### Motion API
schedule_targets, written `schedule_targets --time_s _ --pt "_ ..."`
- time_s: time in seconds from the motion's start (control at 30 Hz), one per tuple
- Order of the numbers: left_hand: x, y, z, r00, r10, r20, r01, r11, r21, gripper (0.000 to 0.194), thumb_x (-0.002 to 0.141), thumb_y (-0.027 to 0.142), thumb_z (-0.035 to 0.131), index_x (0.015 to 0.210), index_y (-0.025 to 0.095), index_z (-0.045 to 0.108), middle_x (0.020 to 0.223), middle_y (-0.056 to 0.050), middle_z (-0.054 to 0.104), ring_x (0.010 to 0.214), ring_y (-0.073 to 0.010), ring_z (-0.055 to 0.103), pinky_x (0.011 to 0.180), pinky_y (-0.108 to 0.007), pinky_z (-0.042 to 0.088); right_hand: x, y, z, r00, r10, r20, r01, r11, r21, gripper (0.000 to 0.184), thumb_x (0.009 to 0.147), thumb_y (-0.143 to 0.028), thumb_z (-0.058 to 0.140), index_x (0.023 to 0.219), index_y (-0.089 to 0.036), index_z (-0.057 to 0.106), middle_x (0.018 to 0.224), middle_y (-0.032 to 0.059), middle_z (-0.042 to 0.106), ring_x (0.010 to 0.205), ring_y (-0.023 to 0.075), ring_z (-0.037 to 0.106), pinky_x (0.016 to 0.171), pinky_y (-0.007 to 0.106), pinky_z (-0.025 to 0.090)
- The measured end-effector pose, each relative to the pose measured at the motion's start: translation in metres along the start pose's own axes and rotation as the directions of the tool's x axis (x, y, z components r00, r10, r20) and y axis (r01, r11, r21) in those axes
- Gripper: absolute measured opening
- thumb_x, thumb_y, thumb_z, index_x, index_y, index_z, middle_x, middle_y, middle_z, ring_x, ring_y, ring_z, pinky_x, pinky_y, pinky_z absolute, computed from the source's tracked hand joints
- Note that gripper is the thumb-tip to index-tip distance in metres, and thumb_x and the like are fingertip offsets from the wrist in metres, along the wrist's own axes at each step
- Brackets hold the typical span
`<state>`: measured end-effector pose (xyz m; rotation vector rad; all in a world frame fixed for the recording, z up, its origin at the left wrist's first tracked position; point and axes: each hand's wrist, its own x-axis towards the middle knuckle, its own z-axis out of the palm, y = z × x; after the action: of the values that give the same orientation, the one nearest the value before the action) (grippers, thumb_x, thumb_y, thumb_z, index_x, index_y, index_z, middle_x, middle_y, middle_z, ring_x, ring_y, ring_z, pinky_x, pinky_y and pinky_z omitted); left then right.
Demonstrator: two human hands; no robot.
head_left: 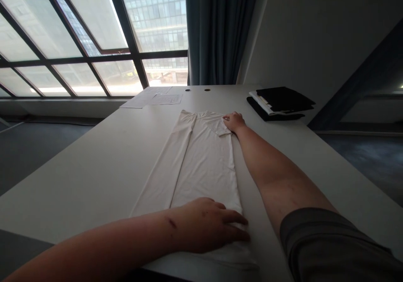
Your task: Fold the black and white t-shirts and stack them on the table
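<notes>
A cream-white garment lies lengthwise on the white table, folded into a long narrow strip. My left hand rests flat on its near end, fingers stretched out toward the right. At the far end, my right hand presses on the garment's right corner, where a sleeve is folded in. Its fingers look loosely curled over the cloth edge.
A stack of black and white folded clothes sits at the table's far right. Paper sheets lie at the far edge, near two cable holes. Behind are large windows and a dark curtain.
</notes>
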<state>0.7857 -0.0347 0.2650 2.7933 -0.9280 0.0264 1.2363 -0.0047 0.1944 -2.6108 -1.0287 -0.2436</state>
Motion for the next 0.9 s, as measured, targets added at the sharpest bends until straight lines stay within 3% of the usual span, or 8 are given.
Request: schedule_targets --time_s 0.13,0.23,0.3,0.4,0.57,0.7,0.9 --pt "0.009 0.008 0.003 0.999 0.016 0.037 -0.017 1.000 0.024 0.032 0.106 0.028 0.060 0.137 0.031 0.065 0.122 -0.001 0.071 0.082 -0.0170 0.069 0.068 -0.035 0.052 0.002 -0.005 -0.001 0.998 0.069 -0.011 -0.068 0.995 0.075 0.038 0.094 -0.038 0.062 0.127 -0.030 0.080 0.136 0.0100 0.070 0.127 0.0344 0.058 0.110 0.048 0.048" --pt "0.011 0.015 -0.003 0.994 0.045 0.098 -0.051 0.997 0.058 0.019 0.101 0.027 0.065 0.120 0.027 0.070 0.103 -0.002 0.069 0.075 -0.0182 0.064 0.061 -0.036 0.049 0.004 -0.011 -0.002 0.998 0.068 0.011 -0.069 0.987 0.146 0.035 0.090 -0.026 0.063 0.119 -0.026 0.083 0.122 0.0076 0.077 0.115 0.0287 0.067 0.105 0.040 0.051" --pt "0.009 0.018 -0.009 0.995 0.051 0.084 -0.057 0.996 0.073 0.010 0.102 0.027 0.064 0.109 0.027 0.071 0.104 -0.002 0.067 0.075 -0.0182 0.062 0.060 -0.036 0.047 0.005 -0.014 -0.003 0.999 0.050 -0.018 -0.046 0.982 0.182 0.035 0.088 -0.019 0.061 0.116 -0.022 0.083 0.116 0.0077 0.080 0.109 0.0256 0.071 0.101 0.035 0.053" --pt "0.002 0.023 -0.019 0.999 0.046 0.004 -0.046 0.998 0.048 0.008 0.104 0.025 0.062 0.109 0.027 0.068 0.119 -0.001 0.066 0.081 -0.0163 0.061 0.068 -0.035 0.049 0.005 -0.016 -0.005 0.993 0.023 -0.118 0.006 0.971 0.238 0.035 0.087 -0.016 0.060 0.113 -0.017 0.083 0.112 0.0094 0.080 0.105 0.0242 0.072 0.099 0.032 0.053" --pt "-0.017 0.025 -0.034 0.997 0.077 -0.002 -0.077 0.997 -0.004 0.004 0.103 0.021 0.063 0.105 0.023 0.062 0.104 0.000 0.067 0.078 -0.0158 0.058 0.075 -0.035 0.050 0.011 -0.020 -0.007 0.980 0.101 -0.172 -0.036 0.938 0.345 0.033 0.083 -0.017 0.061 0.108 -0.015 0.082 0.108 0.0109 0.080 0.098 0.0251 0.073 0.096 0.033 0.056" --pt "-0.038 0.024 -0.036 0.996 0.020 -0.083 -0.023 0.999 -0.033 0.009 0.105 0.019 0.059 0.113 0.023 0.060 0.103 0.000 0.068 0.080 -0.0147 0.059 0.083 -0.033 0.049 0.024 -0.030 -0.012 0.971 0.160 -0.176 -0.072 0.904 0.422 0.031 0.080 -0.017 0.063 0.105 -0.016 0.081 0.106 0.0107 0.080 0.097 0.0254 0.073 0.094 0.034 0.057" --pt "-0.085 0.025 -0.038 0.974 -0.111 -0.196 0.111 0.994 -0.012 0.009 0.104 0.014 0.057 0.102 0.023 0.057 0.099 0.000 0.067 0.079 -0.0141 0.058 0.078 -0.031 0.045 0.044 -0.071 -0.013 0.978 0.148 -0.144 -0.065 0.884 0.463 0.031 0.085 -0.021 0.062 0.108 -0.014 0.080 0.106 0.0121 0.080 0.096 0.0256 0.074 0.089 0.034 0.058"
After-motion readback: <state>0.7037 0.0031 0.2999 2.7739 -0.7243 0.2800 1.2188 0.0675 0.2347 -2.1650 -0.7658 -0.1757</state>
